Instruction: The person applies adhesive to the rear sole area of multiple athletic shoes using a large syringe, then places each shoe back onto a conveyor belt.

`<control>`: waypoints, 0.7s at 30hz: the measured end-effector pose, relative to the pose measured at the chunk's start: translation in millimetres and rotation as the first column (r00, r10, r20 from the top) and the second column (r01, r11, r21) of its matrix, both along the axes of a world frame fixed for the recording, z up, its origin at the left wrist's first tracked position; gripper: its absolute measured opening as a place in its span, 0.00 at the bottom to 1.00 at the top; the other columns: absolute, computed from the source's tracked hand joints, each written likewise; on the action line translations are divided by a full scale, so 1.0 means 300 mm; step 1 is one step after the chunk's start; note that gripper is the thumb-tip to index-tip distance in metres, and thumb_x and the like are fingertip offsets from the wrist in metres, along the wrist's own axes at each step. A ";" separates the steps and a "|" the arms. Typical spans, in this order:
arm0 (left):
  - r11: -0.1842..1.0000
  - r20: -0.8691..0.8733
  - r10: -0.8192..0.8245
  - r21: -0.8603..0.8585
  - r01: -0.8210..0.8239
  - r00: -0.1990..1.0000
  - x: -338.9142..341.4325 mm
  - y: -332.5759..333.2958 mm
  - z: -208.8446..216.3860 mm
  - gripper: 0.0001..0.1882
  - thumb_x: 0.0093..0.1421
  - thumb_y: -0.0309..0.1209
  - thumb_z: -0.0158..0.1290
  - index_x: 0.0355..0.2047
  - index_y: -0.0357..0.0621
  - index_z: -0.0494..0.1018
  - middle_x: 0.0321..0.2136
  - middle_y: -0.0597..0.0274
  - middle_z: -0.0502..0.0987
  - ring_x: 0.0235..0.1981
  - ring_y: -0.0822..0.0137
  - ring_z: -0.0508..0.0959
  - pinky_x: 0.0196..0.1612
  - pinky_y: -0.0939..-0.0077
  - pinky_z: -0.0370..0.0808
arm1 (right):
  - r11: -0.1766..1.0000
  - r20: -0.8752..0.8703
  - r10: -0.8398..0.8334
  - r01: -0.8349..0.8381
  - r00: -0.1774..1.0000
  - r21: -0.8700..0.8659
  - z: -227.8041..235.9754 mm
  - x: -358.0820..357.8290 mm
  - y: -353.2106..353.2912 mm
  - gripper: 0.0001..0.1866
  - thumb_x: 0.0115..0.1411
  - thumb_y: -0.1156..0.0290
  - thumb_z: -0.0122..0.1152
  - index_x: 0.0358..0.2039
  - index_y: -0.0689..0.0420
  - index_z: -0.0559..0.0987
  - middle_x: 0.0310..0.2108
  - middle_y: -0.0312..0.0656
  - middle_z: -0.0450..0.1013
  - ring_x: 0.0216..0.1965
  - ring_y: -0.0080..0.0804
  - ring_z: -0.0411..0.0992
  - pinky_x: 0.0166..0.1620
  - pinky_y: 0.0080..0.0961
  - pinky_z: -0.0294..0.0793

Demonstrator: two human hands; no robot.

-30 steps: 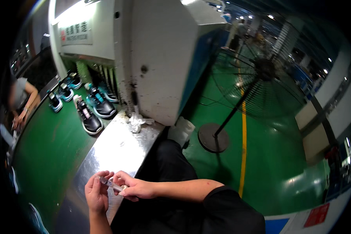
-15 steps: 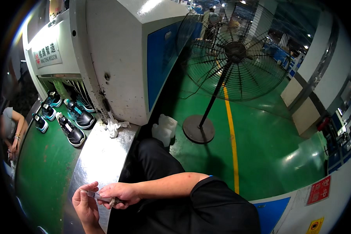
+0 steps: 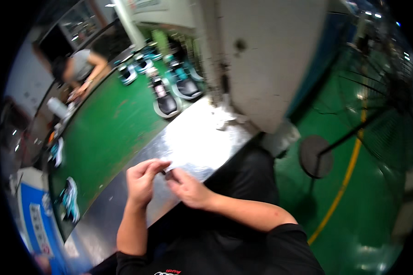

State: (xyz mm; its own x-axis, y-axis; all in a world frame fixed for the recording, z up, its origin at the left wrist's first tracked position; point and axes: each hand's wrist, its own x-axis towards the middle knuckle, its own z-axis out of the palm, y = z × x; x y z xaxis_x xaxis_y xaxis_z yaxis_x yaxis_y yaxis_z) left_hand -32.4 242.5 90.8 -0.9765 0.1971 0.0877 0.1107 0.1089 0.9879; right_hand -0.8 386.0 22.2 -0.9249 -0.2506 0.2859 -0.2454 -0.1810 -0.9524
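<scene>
My left hand point(image 3: 143, 181) and my right hand point(image 3: 190, 189) meet over the bare metal ledge point(image 3: 195, 146), fingers closed. Between their fingertips is a slim clear syringe point(image 3: 167, 171), mostly hidden and smeared by motion. The left thumb and fingers pinch at one end of it; the right fingers curl about the other. Beyond the hands, a black sneaker with a white sole point(image 3: 166, 104) stands on the green belt point(image 3: 117, 123). Beside it is a black and teal sneaker point(image 3: 186, 86), with several more behind. Neither hand touches a shoe.
Across the belt sits a co-worker point(image 3: 85, 68), hands low, near a white bottle point(image 3: 57, 107). Two teal shoes lie along the belt's left side, the nearer shoe point(image 3: 70, 200) tipped. A crumpled white cloth point(image 3: 222, 118) lies by the machine housing point(image 3: 270, 59). A fan base point(image 3: 315, 156) stands right.
The view has swung left, so the belt and co-worker show more fully. My hands have moved away from my body over the ledge, still together; the syringe is now harder to see.
</scene>
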 end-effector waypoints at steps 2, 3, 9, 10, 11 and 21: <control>0.988 0.088 0.039 0.147 -0.052 0.995 -0.028 -0.020 -0.013 0.12 0.63 0.28 0.47 0.35 0.29 0.75 0.33 0.53 0.79 0.36 0.67 0.77 0.42 0.74 0.73 | 0.996 -0.001 0.023 -0.023 1.000 0.084 0.020 -0.033 0.003 0.13 0.62 0.65 0.48 0.41 0.62 0.68 0.34 0.50 0.67 0.35 0.42 0.67 0.40 0.32 0.67; 0.970 0.082 0.023 0.241 -0.043 0.996 -0.061 -0.032 -0.016 0.12 0.63 0.28 0.47 0.36 0.29 0.75 0.34 0.53 0.79 0.37 0.67 0.77 0.43 0.73 0.73 | 0.997 0.065 0.038 -0.042 0.997 0.059 -0.014 -0.045 -0.003 0.14 0.62 0.64 0.49 0.42 0.60 0.68 0.35 0.49 0.67 0.35 0.41 0.68 0.40 0.31 0.68; 0.787 -0.111 0.249 -0.556 -0.268 0.962 -0.161 -0.169 -0.145 0.07 0.55 0.29 0.56 0.30 0.38 0.79 0.29 0.60 0.79 0.32 0.70 0.77 0.39 0.77 0.73 | 0.964 -0.103 -0.032 0.058 0.994 0.259 -0.009 -0.131 0.130 0.14 0.59 0.66 0.53 0.42 0.60 0.70 0.34 0.51 0.69 0.30 0.45 0.71 0.34 0.34 0.71; 0.700 -0.181 0.117 -0.682 -0.210 0.976 -0.159 -0.175 -0.165 0.07 0.52 0.31 0.58 0.29 0.40 0.79 0.28 0.58 0.78 0.31 0.65 0.77 0.39 0.75 0.73 | 0.958 -0.162 -0.075 0.117 0.984 0.263 -0.023 -0.153 0.148 0.13 0.58 0.66 0.53 0.41 0.60 0.70 0.34 0.51 0.69 0.28 0.45 0.71 0.33 0.35 0.72; 0.590 -0.252 -0.021 -0.784 -0.191 0.968 -0.155 -0.159 -0.171 0.09 0.51 0.32 0.59 0.30 0.41 0.79 0.27 0.57 0.78 0.31 0.61 0.76 0.38 0.73 0.72 | 0.944 -0.164 -0.082 0.129 0.983 0.303 -0.022 -0.175 0.177 0.13 0.58 0.66 0.53 0.40 0.60 0.71 0.34 0.51 0.70 0.29 0.46 0.72 0.32 0.35 0.72; 0.551 -0.235 0.185 -0.779 -0.299 0.954 -0.176 -0.230 0.213 0.27 0.49 0.25 0.61 0.51 0.39 0.69 0.20 0.67 0.72 0.21 0.79 0.69 0.27 0.84 0.70 | 0.965 0.001 -0.001 0.001 1.000 0.261 -0.059 -0.240 0.243 0.13 0.57 0.65 0.54 0.38 0.61 0.72 0.33 0.51 0.71 0.35 0.48 0.71 0.38 0.36 0.71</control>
State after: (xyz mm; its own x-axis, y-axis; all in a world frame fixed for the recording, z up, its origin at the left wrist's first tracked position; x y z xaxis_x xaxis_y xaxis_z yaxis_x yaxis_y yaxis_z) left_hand -85.2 173.6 154.8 -0.9919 -0.0008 0.1272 0.0586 0.8845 0.4628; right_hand -72.8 459.0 4.5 -0.9256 -0.3153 0.2095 -0.2441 0.0742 -0.9669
